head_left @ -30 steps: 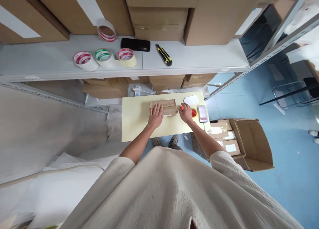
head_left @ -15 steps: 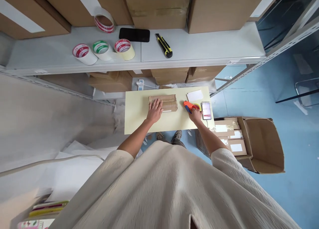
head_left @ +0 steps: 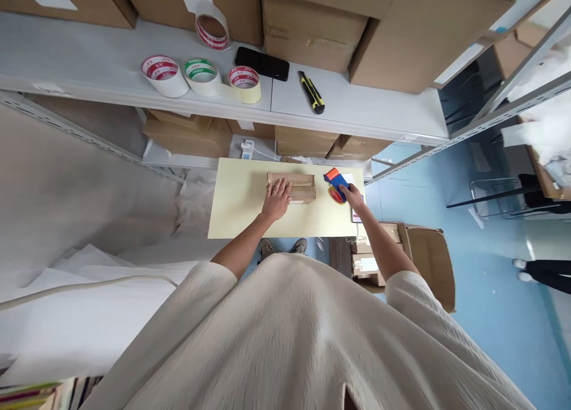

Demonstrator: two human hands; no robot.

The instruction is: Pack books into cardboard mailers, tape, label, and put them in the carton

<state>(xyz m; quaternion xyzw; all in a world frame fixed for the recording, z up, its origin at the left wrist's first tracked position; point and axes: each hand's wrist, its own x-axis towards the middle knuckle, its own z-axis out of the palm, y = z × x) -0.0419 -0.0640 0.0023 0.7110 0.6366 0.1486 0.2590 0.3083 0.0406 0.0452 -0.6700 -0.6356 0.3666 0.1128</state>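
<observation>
A brown cardboard box lies on the pale yellow tabletop. My left hand rests flat over the box's left part, fingers stretched out on its top. To the right of the box, my right hand is closed around a blue and orange tape dispenser, which carries a roll of tape. Its orange end points up and left, toward the far side of the table. Partly hidden behind my right hand and forearm are a phone and a white paper.
Tape rolls, a black phone and a yellow-black utility knife sit on the grey shelf beyond the table. An open carton with smaller boxes stands at the right. A person's legs show at the far right.
My right hand has raised and turned the tape dispenser, so its blue side and orange end now show. My left hand stays on the box. The view has swung to the right.
</observation>
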